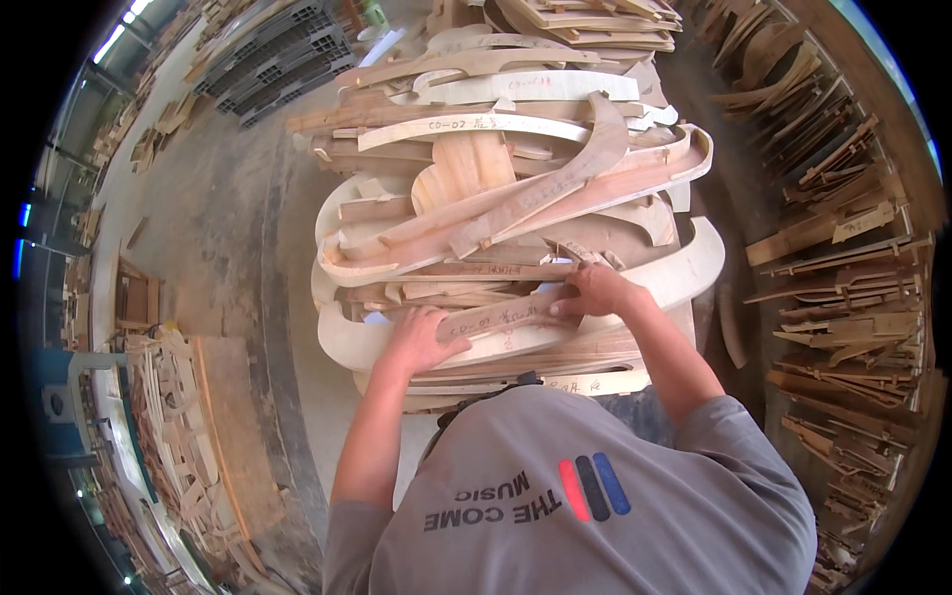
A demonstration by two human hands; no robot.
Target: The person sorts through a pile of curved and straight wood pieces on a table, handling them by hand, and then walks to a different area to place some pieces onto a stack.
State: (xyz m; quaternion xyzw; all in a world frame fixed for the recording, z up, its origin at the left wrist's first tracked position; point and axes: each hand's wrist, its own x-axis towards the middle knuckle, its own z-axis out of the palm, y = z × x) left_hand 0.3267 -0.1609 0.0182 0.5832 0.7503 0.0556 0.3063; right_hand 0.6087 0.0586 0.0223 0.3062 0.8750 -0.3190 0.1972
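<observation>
Both my hands are on a short, slightly curved wooden template with handwriting on its face. My left hand is closed on its left end, the fingers over the far edge and the thumb on the near side. At the other end my right hand grips it with bent fingers. Beneath it runs a long pale curved wooden piece with upturned ends. Just beyond lie thin wooden strips. Farther off, a brown curved template rests across a curved wooden frame.
The pile continues away from me with pale curved strips and more stacked wood. Racks of wooden templates line the right side. At left are grey plastic pallets, a leaning wooden board and cut wooden pieces on the floor.
</observation>
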